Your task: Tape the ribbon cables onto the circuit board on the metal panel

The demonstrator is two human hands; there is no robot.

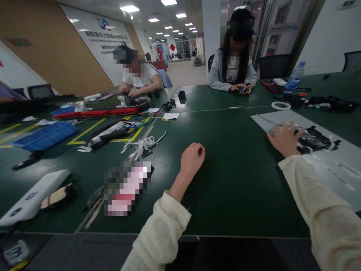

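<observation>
My left hand [192, 159] rests on the dark green table [225, 177] near the middle, fingers curled into a loose fist; something small and dark shows at the fingertips, too small to name. My right hand [285, 140] lies further right with fingers spread, flat on the edge of a grey mat [332, 158]. Just beyond its fingertips sits a dark circuit board assembly [313, 138]. Both arms wear cream sleeves.
Two other people sit across the table, each busy with small items. White cable scraps [143, 145], a blue tray [45, 136], a red strip [96, 112], a tape roll [281, 105] and a water bottle [295, 78] lie about. A white device [34, 197] sits front left.
</observation>
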